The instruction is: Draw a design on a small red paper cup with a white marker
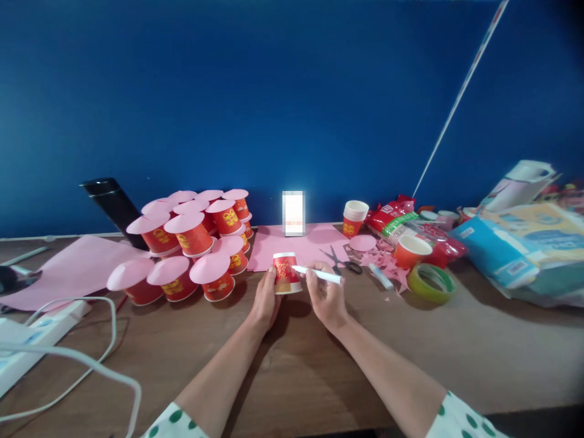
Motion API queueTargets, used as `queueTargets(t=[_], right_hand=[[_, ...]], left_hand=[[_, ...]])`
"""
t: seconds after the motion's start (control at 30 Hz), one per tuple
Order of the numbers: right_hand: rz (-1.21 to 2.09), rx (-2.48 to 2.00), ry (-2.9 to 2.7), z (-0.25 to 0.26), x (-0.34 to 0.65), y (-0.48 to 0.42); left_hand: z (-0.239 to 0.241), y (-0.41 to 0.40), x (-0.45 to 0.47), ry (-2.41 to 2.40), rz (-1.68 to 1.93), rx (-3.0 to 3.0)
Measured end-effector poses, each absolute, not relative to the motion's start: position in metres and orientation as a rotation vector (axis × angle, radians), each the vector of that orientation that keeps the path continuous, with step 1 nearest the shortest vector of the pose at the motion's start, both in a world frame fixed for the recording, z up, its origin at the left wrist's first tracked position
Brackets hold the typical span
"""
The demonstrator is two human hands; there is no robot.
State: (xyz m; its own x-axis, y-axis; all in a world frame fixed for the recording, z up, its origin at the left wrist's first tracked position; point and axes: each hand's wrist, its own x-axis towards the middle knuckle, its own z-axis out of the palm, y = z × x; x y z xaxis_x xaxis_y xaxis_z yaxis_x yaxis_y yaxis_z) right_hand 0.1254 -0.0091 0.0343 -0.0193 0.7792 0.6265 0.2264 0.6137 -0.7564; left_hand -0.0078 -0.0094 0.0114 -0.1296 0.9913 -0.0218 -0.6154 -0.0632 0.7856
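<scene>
My left hand [265, 299] grips a red paper cup [286, 274] that stands upside down on a pink paper sheet [314, 244] at the table's middle. My right hand [325, 293] is closed on a white pen [317, 274], its tip pointing left and touching the cup's side. Both forearms reach in from the bottom edge.
A pile of red cups with pink paper lids [191, 243] lies at left. Scissors [340, 261], a glue stick [380, 275], a green tape roll [431, 282], stacked cups [354, 218], an open red cup [412, 250] and packages [515, 243] sit at right. Power strip and cables [55, 340] lie at front left.
</scene>
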Motion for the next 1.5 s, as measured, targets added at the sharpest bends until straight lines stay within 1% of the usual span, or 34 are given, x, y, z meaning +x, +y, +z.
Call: queueTargets(t=[0.37,1.0,1.23,1.5], right_hand=[[0.5,-0.886,-1.583,0.0384,0.1253,-0.01],[0.608,-0.868,-1.538,0.0328,0.1252,-0.0084],[0.575,-0.837,-1.555,0.0314,0.1248,-0.0079],[0.479,-0.955,-1.672,0.03,0.1215,-0.0091]], left_hand=[[0.0132,-0.0098,-0.0073,0.79,1.557,0.643],[0.014,-0.0097,-0.0086,0.81,1.56,0.632],[0.0151,-0.009,-0.0102,0.82,1.581,0.613],[0.0136,-0.0061,-0.0123,0.785,1.626,0.611]])
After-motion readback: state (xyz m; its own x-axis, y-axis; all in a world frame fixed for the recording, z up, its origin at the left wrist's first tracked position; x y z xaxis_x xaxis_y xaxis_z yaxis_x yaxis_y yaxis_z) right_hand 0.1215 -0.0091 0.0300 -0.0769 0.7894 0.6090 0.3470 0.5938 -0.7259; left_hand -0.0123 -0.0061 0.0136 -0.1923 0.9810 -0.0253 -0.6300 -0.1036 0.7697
